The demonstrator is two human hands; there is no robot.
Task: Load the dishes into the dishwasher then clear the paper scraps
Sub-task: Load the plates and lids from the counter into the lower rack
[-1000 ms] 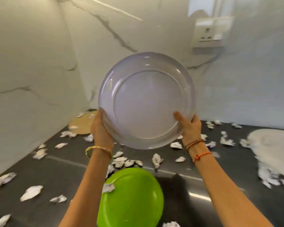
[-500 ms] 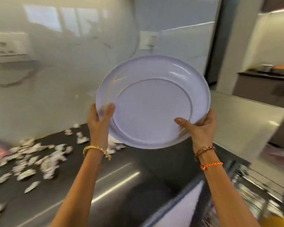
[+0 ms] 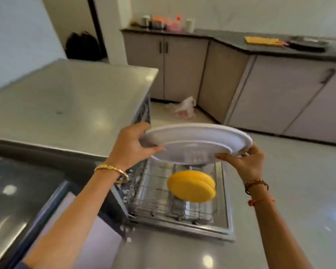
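Holding: both hands carry a pale lilac plate [image 3: 198,141] at mid-frame, tilted close to flat, its underside facing the camera.
Left hand: the left hand [image 3: 132,146] grasps the plate's left rim, thumb curled under the bottom and fingers hidden behind the edge; a gold bangle [image 3: 112,170] sits on that wrist.
Right hand: the right hand [image 3: 246,162] clasps the right rim, thumb laid along the underside, fingertips wrapped over the far edge; a brown bracelet [image 3: 257,184] and an orange thread [image 3: 260,201] ring the wrist.
Plate's place: above the pulled-out wire rack [image 3: 163,197] of the open dishwasher [image 3: 226,220], lower centre of the frame, not touching it.
Rack contents: two yellow plates [image 3: 191,186] stand on edge, close together, right of the rack's middle.
Left of frame: a grey counter top [image 3: 66,101] runs above the dishwasher.
Upper right: pale cabinets [image 3: 260,90] under a dark worktop; a plastic bag [image 3: 184,107] lies on the floor in front of them.
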